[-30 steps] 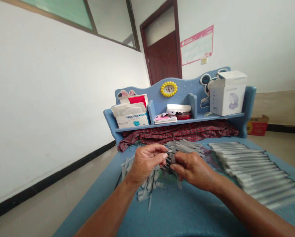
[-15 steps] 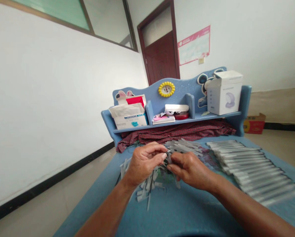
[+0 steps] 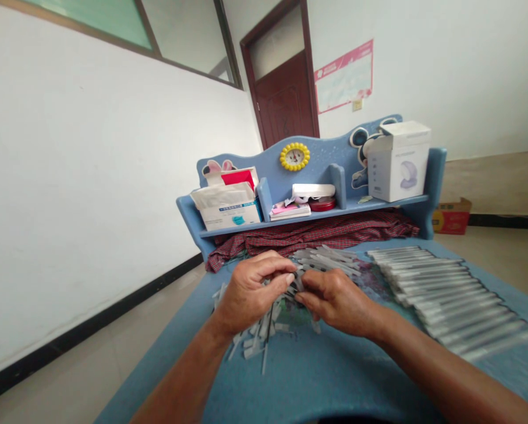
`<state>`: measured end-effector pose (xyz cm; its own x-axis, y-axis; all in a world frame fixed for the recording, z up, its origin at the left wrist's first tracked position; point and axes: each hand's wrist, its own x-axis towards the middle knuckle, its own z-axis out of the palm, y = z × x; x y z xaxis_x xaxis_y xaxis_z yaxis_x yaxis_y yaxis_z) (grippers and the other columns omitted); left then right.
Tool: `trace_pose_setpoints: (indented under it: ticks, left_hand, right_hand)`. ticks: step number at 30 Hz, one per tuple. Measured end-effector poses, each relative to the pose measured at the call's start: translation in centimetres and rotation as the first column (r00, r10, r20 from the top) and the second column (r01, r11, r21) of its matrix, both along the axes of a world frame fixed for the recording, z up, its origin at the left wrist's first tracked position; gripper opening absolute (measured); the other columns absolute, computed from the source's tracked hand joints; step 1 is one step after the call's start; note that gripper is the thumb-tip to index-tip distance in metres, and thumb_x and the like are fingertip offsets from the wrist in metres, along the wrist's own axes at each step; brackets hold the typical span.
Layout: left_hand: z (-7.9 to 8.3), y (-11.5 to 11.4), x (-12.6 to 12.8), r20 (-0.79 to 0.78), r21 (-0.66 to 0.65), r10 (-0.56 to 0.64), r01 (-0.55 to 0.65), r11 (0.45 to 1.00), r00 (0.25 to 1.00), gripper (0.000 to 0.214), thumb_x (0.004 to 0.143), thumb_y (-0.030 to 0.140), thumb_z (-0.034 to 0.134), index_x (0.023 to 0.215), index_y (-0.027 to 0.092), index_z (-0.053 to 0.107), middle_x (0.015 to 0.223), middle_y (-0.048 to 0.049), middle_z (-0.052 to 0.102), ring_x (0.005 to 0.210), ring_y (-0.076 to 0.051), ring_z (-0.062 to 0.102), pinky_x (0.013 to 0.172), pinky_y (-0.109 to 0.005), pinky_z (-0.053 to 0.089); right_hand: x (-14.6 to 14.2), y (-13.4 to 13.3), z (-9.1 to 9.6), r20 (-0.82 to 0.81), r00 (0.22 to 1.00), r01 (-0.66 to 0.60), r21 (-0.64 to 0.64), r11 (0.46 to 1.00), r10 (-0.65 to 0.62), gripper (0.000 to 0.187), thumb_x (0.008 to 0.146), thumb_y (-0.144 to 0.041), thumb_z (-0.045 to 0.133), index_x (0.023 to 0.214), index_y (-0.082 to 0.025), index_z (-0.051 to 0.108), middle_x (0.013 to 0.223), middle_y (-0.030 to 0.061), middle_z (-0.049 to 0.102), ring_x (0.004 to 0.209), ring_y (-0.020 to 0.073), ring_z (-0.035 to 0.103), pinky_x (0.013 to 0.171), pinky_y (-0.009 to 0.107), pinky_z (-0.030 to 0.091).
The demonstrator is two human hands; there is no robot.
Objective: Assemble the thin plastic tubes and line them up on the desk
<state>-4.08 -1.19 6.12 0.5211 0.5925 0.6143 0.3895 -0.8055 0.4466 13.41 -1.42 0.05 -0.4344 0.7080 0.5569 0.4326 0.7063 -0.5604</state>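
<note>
My left hand and my right hand meet above the desk, thumbs and fingers pinched. Between them, a thin greyish, see-through strip with a dark part shows at my right fingertips; its kind is too small to tell. What my left fingertips pinch is mostly hidden. Under and beside my left hand lies a loose scatter of short clear pieces and thin dark sticks. Beyond my right hand is a heap of similar greyish strips.
Long clear, dark-ended sticks lie side by side in a stack at the right of the blue desk. Behind are a checked cloth and a shelf holding a mask box, a red round tin and a white carton.
The view has shifted slightly, and my left hand sits a little further left and lower. Both hands keep their pinch close together.
</note>
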Motion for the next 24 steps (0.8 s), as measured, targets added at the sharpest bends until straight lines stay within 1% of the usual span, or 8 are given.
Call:
trace_pose_setpoints:
  ticks: [6,8,11,13,14,17,19,24]
  left_hand:
    - [0.1,-0.1,0.0,-0.017,-0.001,-0.028,0.028,1.000,0.999,0.011,0.079,0.012,0.057,0.082,0.014,0.067,0.076,-0.0032,0.063,0.072,-0.013,0.058,0.066,-0.023,0.045]
    - [0.0,0.0,0.0,0.012,-0.035,-0.026,0.026,0.999,1.000,0.009,0.079,0.013,0.058,0.082,0.014,0.067,0.078,-0.0037,0.062,0.075,-0.013,0.058,0.069,-0.024,0.046]
    - [-0.4,0.1,0.0,0.117,-0.194,-0.003,0.025,0.981,0.993,0.010,0.081,0.015,0.057,0.088,0.014,0.064,0.076,-0.0032,0.063,0.069,-0.012,0.059,0.061,-0.021,0.047]
    - [-0.6,0.3,0.0,0.202,-0.298,-0.002,0.063,0.952,0.979,0.012,0.083,0.016,0.055,0.092,0.014,0.062,0.071,-0.0024,0.064,0.061,-0.011,0.059,0.052,-0.019,0.044]
    - [-0.8,0.4,0.0,0.244,-0.326,-0.010,0.092,0.941,0.970,0.012,0.083,0.017,0.055,0.093,0.013,0.062,0.069,-0.0024,0.064,0.058,-0.010,0.059,0.049,-0.018,0.043]
    - [-1.0,0.6,0.0,0.355,-0.342,-0.024,0.154,0.927,0.934,0.010,0.082,0.017,0.057,0.090,0.014,0.061,0.076,-0.0038,0.067,0.058,-0.011,0.061,0.046,-0.018,0.043]
    - [-1.2,0.7,0.0,0.391,-0.344,-0.007,0.153,0.926,0.920,0.011,0.080,0.016,0.060,0.090,0.014,0.062,0.080,-0.0039,0.067,0.059,-0.011,0.062,0.046,-0.017,0.044]
    - [-1.1,0.4,0.1,0.333,-0.353,0.060,0.066,0.933,0.941,0.017,0.075,0.015,0.064,0.092,0.013,0.063,0.068,-0.0004,0.064,0.056,-0.009,0.059,0.047,-0.016,0.045]
  right_hand:
    - [-0.1,0.1,-0.1,0.003,1.000,-0.001,-0.011,1.000,0.001,0.020,0.082,-0.022,0.049,0.065,-0.019,0.038,0.056,-0.0054,0.037,0.051,0.0073,0.033,0.050,0.021,0.022]
    - [0.0,0.1,-0.1,0.003,1.000,-0.001,-0.011,1.000,0.001,0.021,0.082,-0.022,0.049,0.065,-0.019,0.038,0.056,-0.0054,0.038,0.051,0.0071,0.034,0.050,0.021,0.022]
    - [0.0,0.1,-0.1,0.001,1.000,-0.008,-0.026,1.000,0.008,0.021,0.082,-0.022,0.049,0.065,-0.019,0.038,0.055,-0.0056,0.038,0.050,0.0067,0.034,0.050,0.021,0.022]
    - [0.0,0.1,-0.1,0.002,1.000,-0.011,-0.032,0.999,0.011,0.020,0.083,-0.022,0.049,0.065,-0.019,0.039,0.055,-0.0057,0.038,0.050,0.0066,0.034,0.049,0.021,0.022]
    - [0.0,0.0,-0.1,0.001,1.000,-0.010,-0.030,0.999,0.010,0.020,0.083,-0.022,0.049,0.065,-0.019,0.039,0.055,-0.0057,0.038,0.050,0.0066,0.034,0.049,0.021,0.022]
    - [0.0,0.0,-0.1,-0.003,1.000,-0.012,-0.015,1.000,0.012,0.021,0.082,-0.022,0.049,0.065,-0.019,0.037,0.055,-0.0057,0.037,0.050,0.0066,0.033,0.049,0.021,0.022]
    - [0.0,0.0,-0.1,-0.001,1.000,-0.012,-0.011,1.000,0.012,0.022,0.082,-0.021,0.050,0.064,-0.019,0.037,0.055,-0.0057,0.037,0.050,0.0067,0.032,0.050,0.021,0.022]
    - [0.0,0.0,-0.1,0.004,1.000,-0.025,-0.036,0.999,0.025,0.020,0.083,-0.021,0.049,0.066,-0.019,0.038,0.055,-0.0053,0.038,0.051,0.0069,0.035,0.050,0.021,0.022]
